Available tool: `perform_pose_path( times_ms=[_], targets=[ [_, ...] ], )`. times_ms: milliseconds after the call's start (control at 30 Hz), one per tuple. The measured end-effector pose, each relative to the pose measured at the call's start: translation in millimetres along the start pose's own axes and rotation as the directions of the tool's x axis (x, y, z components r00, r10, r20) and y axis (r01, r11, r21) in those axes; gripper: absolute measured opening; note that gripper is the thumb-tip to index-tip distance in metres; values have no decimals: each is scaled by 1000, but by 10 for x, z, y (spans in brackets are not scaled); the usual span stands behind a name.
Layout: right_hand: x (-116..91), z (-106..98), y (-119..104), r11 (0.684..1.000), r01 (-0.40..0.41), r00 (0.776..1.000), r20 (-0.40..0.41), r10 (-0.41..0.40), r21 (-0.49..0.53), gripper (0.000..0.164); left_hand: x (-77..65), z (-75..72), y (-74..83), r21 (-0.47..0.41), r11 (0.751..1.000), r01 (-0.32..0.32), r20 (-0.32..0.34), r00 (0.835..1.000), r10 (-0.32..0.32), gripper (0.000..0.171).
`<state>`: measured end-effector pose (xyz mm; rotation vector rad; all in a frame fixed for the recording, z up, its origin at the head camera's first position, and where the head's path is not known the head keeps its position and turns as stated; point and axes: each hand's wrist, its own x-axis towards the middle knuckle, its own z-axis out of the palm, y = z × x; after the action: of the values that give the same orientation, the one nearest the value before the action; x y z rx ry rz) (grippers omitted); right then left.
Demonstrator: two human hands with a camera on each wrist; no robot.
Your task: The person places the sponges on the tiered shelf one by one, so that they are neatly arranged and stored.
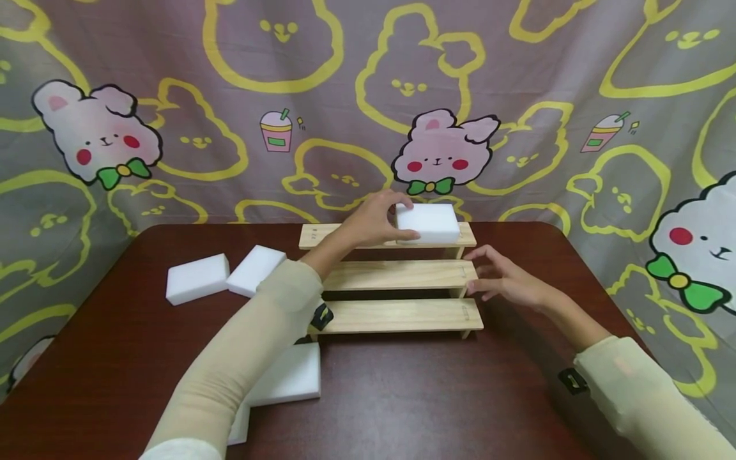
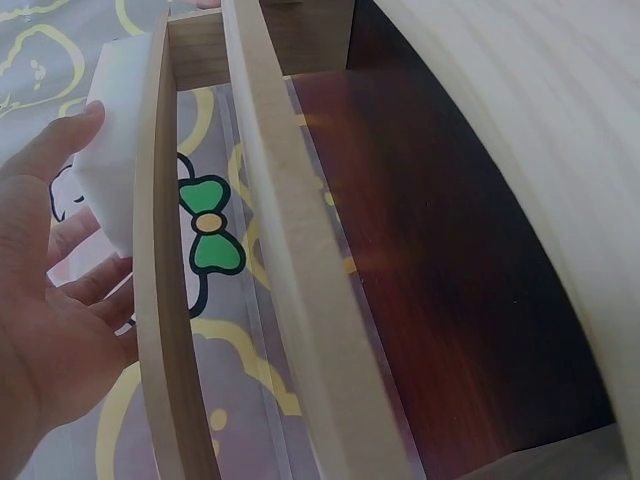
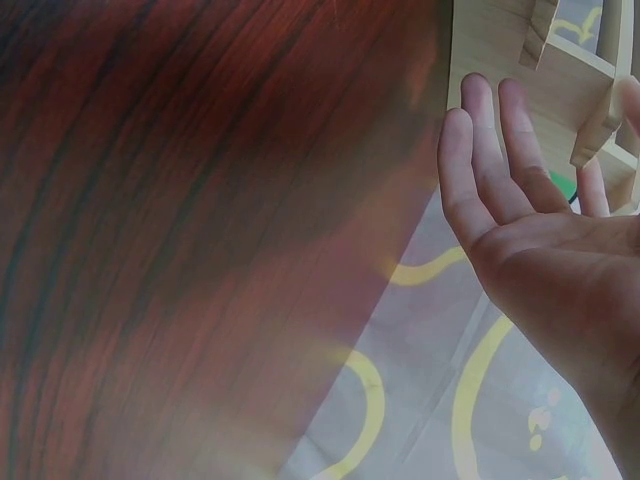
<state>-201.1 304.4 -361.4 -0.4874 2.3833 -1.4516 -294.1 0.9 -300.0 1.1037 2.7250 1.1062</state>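
Observation:
A white foam block (image 1: 428,222) sits at the right part of the top tier of a wooden three-step rack (image 1: 397,275). My left hand (image 1: 374,220) holds the block by its left end, thumb in front and fingers behind. In the left wrist view the same block (image 2: 118,130) stands against the top board, between the thumb and fingers of the left hand (image 2: 60,290). My right hand (image 1: 508,278) is at the rack's right end, its fingertips by the middle tier. The right wrist view shows the right hand (image 3: 550,240) with its fingers extended and nothing held.
Two white foam blocks (image 1: 197,278) lie left of the rack on the dark red-brown table (image 1: 431,396). More white foam pieces (image 1: 290,377) lie at the front, partly hidden under my left forearm. A patterned curtain (image 1: 345,57) hangs behind the table.

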Motion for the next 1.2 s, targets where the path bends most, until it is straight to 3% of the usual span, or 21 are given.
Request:
perform_pose_path(
  times_ms=[767, 1200],
  targets=[
    [15, -15, 5, 1000, -16, 1000, -6, 16, -9, 54, -21, 4, -10, -10, 1000, -15, -28, 999, 15, 58],
    [20, -1, 15, 1000, -3, 1000, 0, 3, 4, 54, -31, 25, -30, -20, 1000, 18, -28, 999, -19, 60]
  ],
)
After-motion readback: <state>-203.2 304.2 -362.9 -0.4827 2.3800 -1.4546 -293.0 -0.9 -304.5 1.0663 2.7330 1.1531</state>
